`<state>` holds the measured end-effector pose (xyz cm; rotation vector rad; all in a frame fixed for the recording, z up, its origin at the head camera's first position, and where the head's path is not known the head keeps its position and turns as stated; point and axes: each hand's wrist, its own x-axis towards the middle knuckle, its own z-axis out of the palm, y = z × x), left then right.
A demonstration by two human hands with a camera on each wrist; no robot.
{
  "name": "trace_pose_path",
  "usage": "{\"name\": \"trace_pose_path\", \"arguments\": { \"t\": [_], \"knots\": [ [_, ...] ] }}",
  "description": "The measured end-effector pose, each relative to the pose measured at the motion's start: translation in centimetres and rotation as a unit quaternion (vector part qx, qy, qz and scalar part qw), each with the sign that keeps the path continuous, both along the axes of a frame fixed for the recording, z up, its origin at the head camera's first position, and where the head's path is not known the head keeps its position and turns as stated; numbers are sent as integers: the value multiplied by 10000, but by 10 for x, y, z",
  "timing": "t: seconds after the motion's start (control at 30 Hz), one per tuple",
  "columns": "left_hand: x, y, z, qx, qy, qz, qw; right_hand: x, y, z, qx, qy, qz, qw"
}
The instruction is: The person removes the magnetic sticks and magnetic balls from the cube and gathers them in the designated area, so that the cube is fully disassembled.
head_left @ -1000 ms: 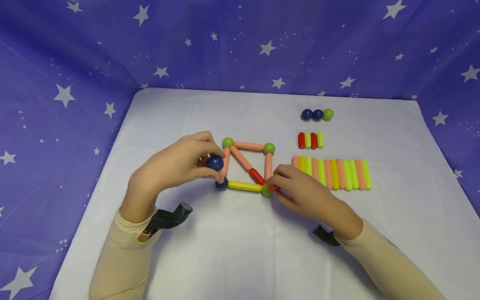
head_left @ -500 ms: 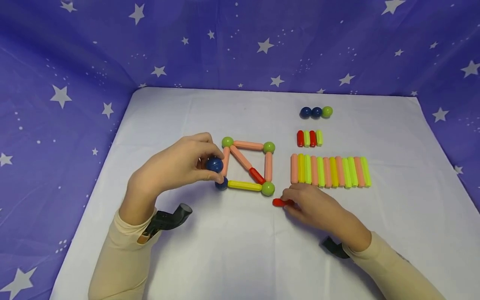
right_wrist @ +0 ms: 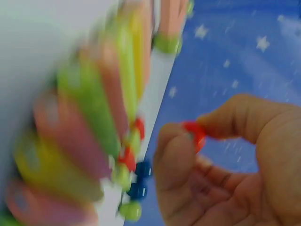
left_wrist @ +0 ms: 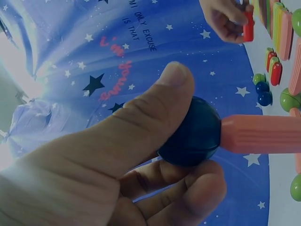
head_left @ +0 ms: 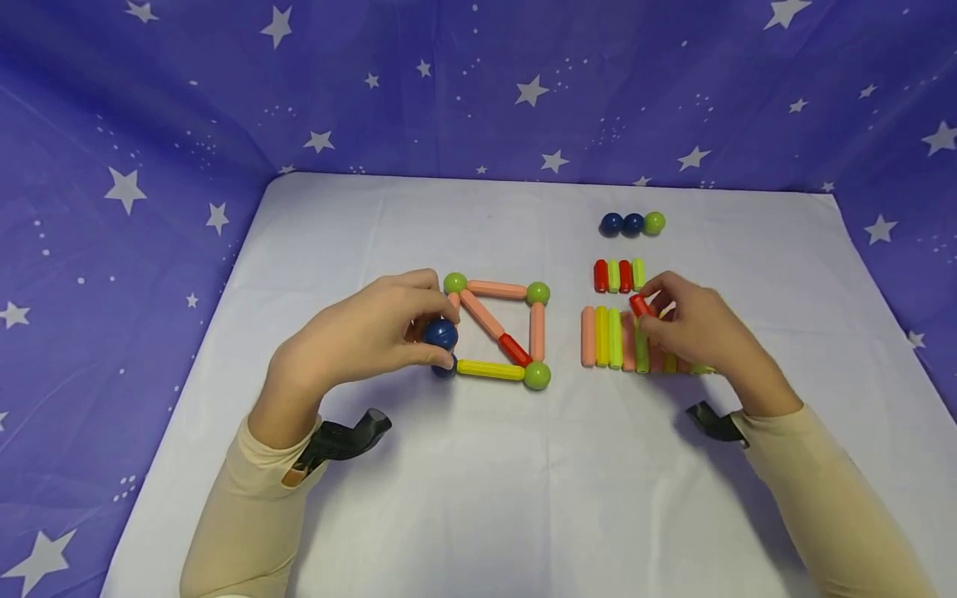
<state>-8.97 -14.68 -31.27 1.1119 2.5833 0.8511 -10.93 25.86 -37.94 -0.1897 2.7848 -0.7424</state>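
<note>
My left hand pinches a blue ball between thumb and fingers, above the near left corner of a flat frame. From that ball a pink stick runs toward the table in the left wrist view; its far end is out of sight. The frame joins green balls, pink sticks, a yellow stick and a diagonal ending in a short red stick. My right hand pinches another short red stick over a row of long sticks, partly covering them.
Short red and light green sticks lie side by side behind the long row. Two blue balls and a green ball line up farther back. A starry blue cloth rises behind and beside the white table.
My right hand has carried the short red stick from beside the frame's near right ball to the right and back, over the long sticks. My left hand keeps hold of the blue ball, shifting slightly.
</note>
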Motion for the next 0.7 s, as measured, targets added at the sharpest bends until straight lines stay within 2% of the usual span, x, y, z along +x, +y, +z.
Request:
{"name": "trace_pose_path", "arguments": {
  "t": [0.13,0.27,0.37,0.53,0.7],
  "knots": [
    [-2,-1,0,22,6,-11,10000,-35,19,4,416,-361,-518,9971],
    [-3,-5,-1,46,-49,24,10000,-66,29,1,505,-939,-638,9923],
    [-3,-8,-3,90,-107,24,9999,-84,33,-3,312,-1449,-744,9862],
    [-4,-10,-4,112,-121,49,9999,-103,36,-10,-95,-1886,-1042,9765],
    [-6,-11,-4,68,-53,40,10000,-108,36,-12,-45,-1962,-1017,9753]
  ]
}}
